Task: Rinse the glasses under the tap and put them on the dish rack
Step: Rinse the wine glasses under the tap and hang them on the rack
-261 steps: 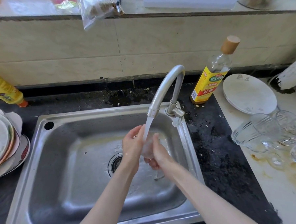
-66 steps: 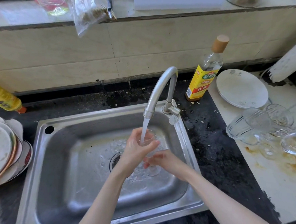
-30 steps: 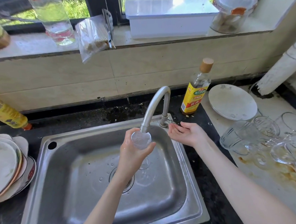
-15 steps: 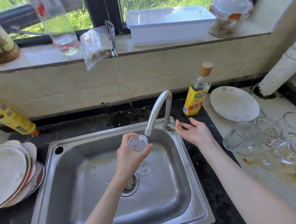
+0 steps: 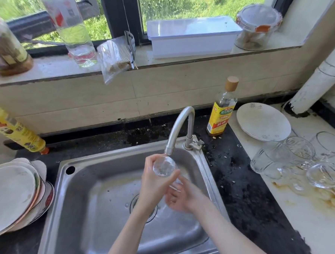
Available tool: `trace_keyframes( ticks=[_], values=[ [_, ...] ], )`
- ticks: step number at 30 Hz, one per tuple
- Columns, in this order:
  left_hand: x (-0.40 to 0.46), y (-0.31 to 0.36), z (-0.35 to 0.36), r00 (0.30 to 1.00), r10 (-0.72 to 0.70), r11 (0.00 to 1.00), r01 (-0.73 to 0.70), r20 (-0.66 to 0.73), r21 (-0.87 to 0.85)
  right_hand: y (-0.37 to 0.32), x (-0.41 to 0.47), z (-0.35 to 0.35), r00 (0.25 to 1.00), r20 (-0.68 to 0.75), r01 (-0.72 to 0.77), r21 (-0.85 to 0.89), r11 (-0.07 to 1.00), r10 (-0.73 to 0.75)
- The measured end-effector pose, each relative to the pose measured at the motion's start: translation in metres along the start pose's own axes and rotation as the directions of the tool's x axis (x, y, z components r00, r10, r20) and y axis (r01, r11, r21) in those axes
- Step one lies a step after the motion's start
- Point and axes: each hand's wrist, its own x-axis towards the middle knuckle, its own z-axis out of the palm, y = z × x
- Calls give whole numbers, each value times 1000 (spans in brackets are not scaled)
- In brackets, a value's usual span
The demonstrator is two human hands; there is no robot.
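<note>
Both forearms rose from the bottom edge of the frame and met over the middle of the stainless steel sink [image 5: 84, 189]. The left hand [image 5: 153, 184] wrapped its fingers and thumb round the bowl of a clear stemmed glass [image 5: 163, 166], gripping it just under the spout of the curved metal tap [image 5: 177, 126]. The right hand [image 5: 183, 197] sat lower and right of it, fingers loosely curled up toward the glass's stem; whether they closed on it could not be told, since that part was blurred.

The dark speckled stone surface [image 5: 243, 190] ran round the sink. At the left edge of the frame leaned a stack of pale plates [image 5: 13, 193], with a yellow squeeze bottle [image 5: 13, 129] above them. Right of the tap stood a yellow-labelled glass bottle with a wooden cap [image 5: 223, 108], then a white plate [image 5: 263, 121] and a cluster of clear glasses [image 5: 292, 159] lying on a pale stained board [image 5: 313, 226]. On the windowsill in the upper frame sat a white plastic box [image 5: 193, 36], a lidded glass jar [image 5: 256, 27] and a clear plastic bottle [image 5: 74, 34].

The glass was tilted, its long axis running from upper left down to lower right, mouth pointing up toward the camera and tap, foot hidden behind the hands.
</note>
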Motion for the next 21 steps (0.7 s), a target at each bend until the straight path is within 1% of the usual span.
trace_keyframes(
  ticks=[3, 4, 5, 6, 8, 9, 11, 13, 14, 15, 16, 17, 19, 21],
  values=[
    [-4, -10, -2, 995, 27, 1000, -27, 96, 0, -13, 2, 1, 999, -4, 35, 98, 995, -34],
    [-5, -14, -4, 989, 17, 1000, -20, 145, 18, -18, 2, 0, 998, -2, 61, 112, 992, -62],
    [-6, -21, -7, 981, -10, 999, 3, 192, 38, -24, 1, -2, 994, -16, 105, 86, 991, -104],
    [-6, -27, -9, 973, -54, 998, 44, 224, 48, -31, 0, -3, 986, -35, 165, 21, 986, -164],
    [-6, -40, -10, 962, -147, 988, 132, 232, 78, -42, -6, -4, 950, -51, 294, -189, 937, -308],
    [-5, -46, -10, 956, -189, 980, 169, 225, 107, -44, -8, -3, 921, -49, 356, -297, 886, -386],
    [-5, -56, -8, 942, -248, 961, 209, 226, 182, -41, -13, -3, 850, 6, 471, -458, 754, -528],
    [-9, -67, -5, 929, -266, 936, 185, 259, 298, -31, -13, -5, 774, 63, 542, -580, 609, -630],
    [-12, -73, -3, 926, -262, 918, 152, 272, 367, -24, -9, -9, 739, 86, 545, -658, 519, -668],
    [-16, -78, -1, 923, -256, 896, 116, 286, 428, -16, -5, -14, 719, 103, 511, -749, 422, -687],
    [-20, -84, 1, 918, -262, 874, 95, 298, 477, -8, -1, -18, 706, 123, 478, -809, 341, -697],
    [-25, -90, 2, 908, -282, 851, 87, 310, 518, -1, 0, -22, 706, 124, 434, -854, 288, -697],
    [-33, -100, 4, 884, -317, 819, 73, 343, 569, 7, 3, -29, 724, 110, 352, -908, 228, -681],
    [-37, -107, 4, 870, -325, 791, 35, 370, 611, 10, 3, -32, 739, 113, 310, -932, 187, -664]
  ],
)
